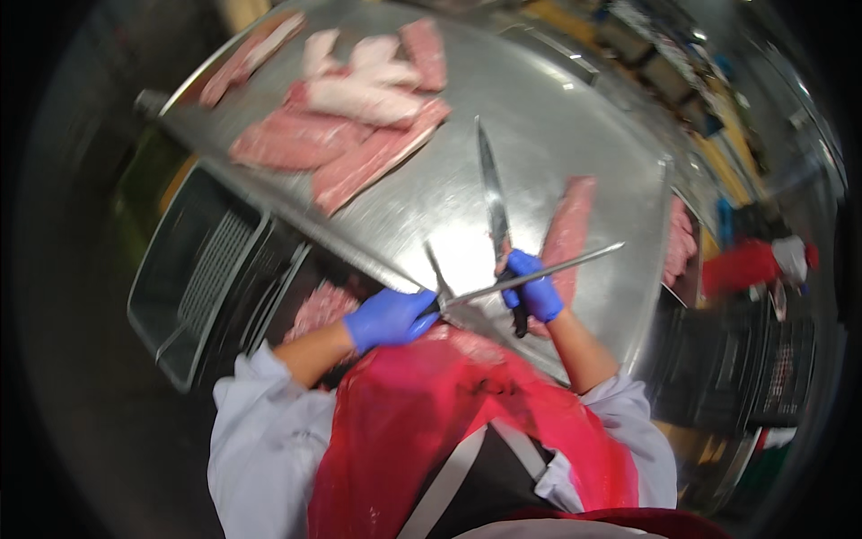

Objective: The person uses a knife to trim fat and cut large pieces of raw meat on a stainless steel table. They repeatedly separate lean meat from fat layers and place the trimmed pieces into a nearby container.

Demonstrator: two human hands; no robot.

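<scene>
My left hand (388, 319), in a blue glove, is closed around the handle of a sharpening steel (582, 259). The rod slants up to the right, passing over my right hand. A short thin metal piece (434, 262) also sticks up by the left hand; I cannot tell whether it belongs to the steel. My right hand (536, 287), gloved in blue too, grips a long pointed knife (490, 180) by its dark handle, with the blade pointing away from me. Whether blade and rod touch is unclear. Just right of the knife lies a long strip of pink meat (573, 211).
Several pieces of meat (355, 101) lie at the far left of the metal table (503, 72). Below its raised left edge stands a grey crate (193, 269), with more meat (321, 310) beside it. Farther right are dark crates (718, 359) and a person's red sleeve (741, 267).
</scene>
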